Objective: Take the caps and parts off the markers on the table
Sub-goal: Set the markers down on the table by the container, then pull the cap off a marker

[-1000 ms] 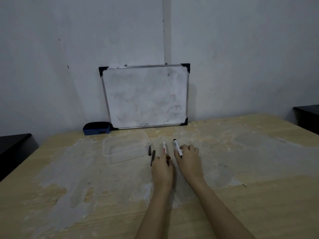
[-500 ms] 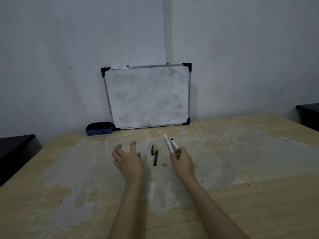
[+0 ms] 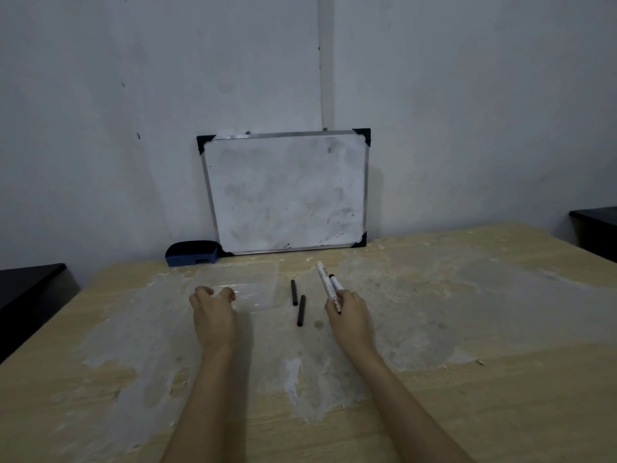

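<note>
Right hand (image 3: 350,314) is clasped around two slim white plastic markers (image 3: 325,282), held together and pointing away from the person, tips raised off the table. One shows a black end; whether that's a cap or a bare nib is too small to tell. Left hand (image 3: 213,309) is loosely curled, holding nothing visible, at the near edge of a clear, shallow rectangular plastic tray (image 3: 253,284); contact with it can't be confirmed.

Two short matte black cylindrical pieces (image 3: 298,305) lie on the table between the hands, near each other, apart from the tray. They look like caps or barrel parts already off.

Judged step: mid-disassembly, markers in hand, some parts removed. The next move likely needs the left hand to come across and pinch one marker end while the right fixes the barrel. Holding two markers in one fist makes that awkward; setting one down first would be cleaner.

Surfaces: pale wood-grain table (image 3: 500,396) with large dull grey worn patches, rough-looking. Smooth round markers may roll. A metal-framed whiteboard (image 3: 287,192) with black corner caps leans on the wall, with a blue eraser (image 3: 192,252) beside it.
</note>
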`<act>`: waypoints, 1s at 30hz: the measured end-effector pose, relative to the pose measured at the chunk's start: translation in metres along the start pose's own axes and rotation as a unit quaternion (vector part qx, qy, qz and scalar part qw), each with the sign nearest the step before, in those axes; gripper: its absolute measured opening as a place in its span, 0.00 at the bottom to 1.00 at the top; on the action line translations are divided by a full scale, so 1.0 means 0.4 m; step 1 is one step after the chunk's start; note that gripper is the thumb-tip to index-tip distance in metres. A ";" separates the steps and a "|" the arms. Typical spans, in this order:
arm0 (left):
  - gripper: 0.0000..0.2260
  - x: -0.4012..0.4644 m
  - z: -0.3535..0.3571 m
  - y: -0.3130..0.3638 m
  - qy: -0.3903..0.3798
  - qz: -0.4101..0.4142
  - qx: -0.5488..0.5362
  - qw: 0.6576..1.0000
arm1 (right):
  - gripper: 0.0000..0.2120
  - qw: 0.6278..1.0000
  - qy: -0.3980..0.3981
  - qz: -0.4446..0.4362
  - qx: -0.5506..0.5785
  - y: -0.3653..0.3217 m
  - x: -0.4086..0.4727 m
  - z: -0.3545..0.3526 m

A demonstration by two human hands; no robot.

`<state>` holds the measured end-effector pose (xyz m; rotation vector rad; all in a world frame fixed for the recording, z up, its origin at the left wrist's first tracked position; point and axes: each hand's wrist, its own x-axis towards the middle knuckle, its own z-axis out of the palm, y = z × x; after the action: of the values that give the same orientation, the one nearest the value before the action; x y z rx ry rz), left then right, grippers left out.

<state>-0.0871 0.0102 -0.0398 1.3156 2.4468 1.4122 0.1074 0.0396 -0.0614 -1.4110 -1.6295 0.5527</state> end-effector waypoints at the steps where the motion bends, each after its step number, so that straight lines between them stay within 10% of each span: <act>1: 0.11 0.000 -0.001 0.001 -0.002 -0.002 0.020 1.000 | 0.14 1.000 -0.007 -0.005 0.001 -0.002 0.000 0.001; 7: 0.14 -0.096 0.008 0.081 0.069 0.152 -0.016 0.986 | 0.15 0.995 -0.036 -0.062 -0.067 -0.024 -0.002 -0.025; 13: 0.12 -0.222 0.035 0.131 -0.061 0.144 -0.232 0.960 | 0.17 0.968 0.059 -0.195 -0.150 0.016 -0.013 -0.051; 24: 0.05 -0.226 0.036 0.116 -0.071 0.121 -0.266 0.954 | 0.10 0.955 0.063 -0.243 -0.158 0.034 -0.040 -0.066; 30: 0.11 -0.241 0.049 0.100 -0.168 0.155 -0.249 0.941 | 0.32 0.944 0.132 -0.211 -0.217 0.046 -0.031 -0.063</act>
<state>0.0089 -0.0315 -0.0573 1.6739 1.5807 1.5636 0.1382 0.0271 -0.0672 -1.3066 -1.8233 -0.2518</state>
